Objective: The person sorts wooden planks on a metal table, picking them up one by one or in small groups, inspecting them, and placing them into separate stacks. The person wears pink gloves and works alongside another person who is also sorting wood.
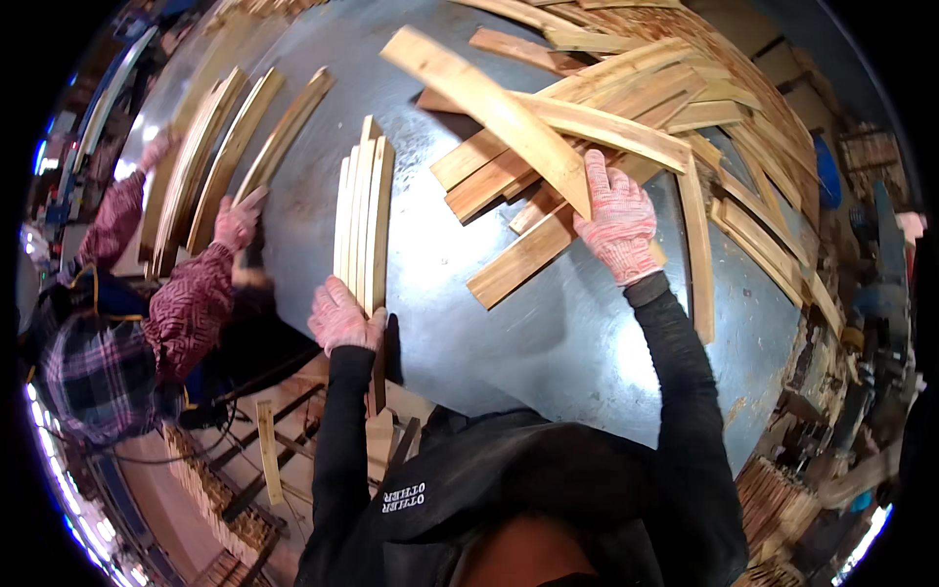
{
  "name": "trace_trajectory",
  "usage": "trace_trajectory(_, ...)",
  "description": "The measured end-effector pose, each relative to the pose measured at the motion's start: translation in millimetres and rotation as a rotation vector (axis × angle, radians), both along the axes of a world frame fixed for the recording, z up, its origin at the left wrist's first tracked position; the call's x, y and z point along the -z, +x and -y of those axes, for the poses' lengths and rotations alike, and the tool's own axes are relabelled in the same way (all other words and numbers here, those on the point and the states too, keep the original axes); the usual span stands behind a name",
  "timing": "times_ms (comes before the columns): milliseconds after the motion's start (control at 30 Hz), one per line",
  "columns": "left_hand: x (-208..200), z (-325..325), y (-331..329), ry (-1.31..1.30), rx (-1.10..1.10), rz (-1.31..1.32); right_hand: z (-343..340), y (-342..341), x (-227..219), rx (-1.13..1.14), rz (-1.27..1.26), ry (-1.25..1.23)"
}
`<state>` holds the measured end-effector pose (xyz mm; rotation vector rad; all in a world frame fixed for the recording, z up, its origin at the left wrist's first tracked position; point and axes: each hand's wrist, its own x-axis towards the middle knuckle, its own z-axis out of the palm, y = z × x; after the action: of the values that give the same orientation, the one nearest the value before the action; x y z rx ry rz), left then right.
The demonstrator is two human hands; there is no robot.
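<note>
My right hand, in a pink-and-white knit glove, grips the near end of a flat wooden slat. That slat slants up and away to the left, across other slats of a loose heap. My left hand, gloved the same way, is closed round the near end of several narrow slats standing side by side on edge. Its fingertips are partly hidden. The near end of one slat in this bundle sticks out past the table's edge below the hand.
The grey metal table lies under the wood. At left, a co-worker in a plaid top handles rows of slats with gloved hands. More slats pile along the far right rim. Stacked wood stands on the floor below left.
</note>
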<state>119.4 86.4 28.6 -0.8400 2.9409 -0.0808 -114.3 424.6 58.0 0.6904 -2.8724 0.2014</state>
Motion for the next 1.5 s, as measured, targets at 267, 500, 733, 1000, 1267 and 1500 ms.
trace_trajectory(267,-132,-37,-113,-0.096,0.640,-0.353,2,-7,-82,-0.732,-0.509,-0.149)
trace_trajectory(500,-85,39,-126,0.545,0.103,-0.193,-45,-124,-8,-0.008,0.033,0.412)
trace_trajectory(733,-31,148,-170,-0.157,0.001,-0.136,-76,-57,34,0.380,0.517,-0.370)
trace_trajectory(1000,44,155,-208,-0.084,-0.118,-0.008,-126,50,122,0.693,0.733,-1.503)
trace_trajectory(1267,22,-105,-391,0.010,0.706,-0.190,-24,-21,111,0.714,0.567,-1.597)
trace_trajectory(1500,42,-163,-382,0.606,0.487,0.341,-42,-27,137,0.598,0.558,-1.966)
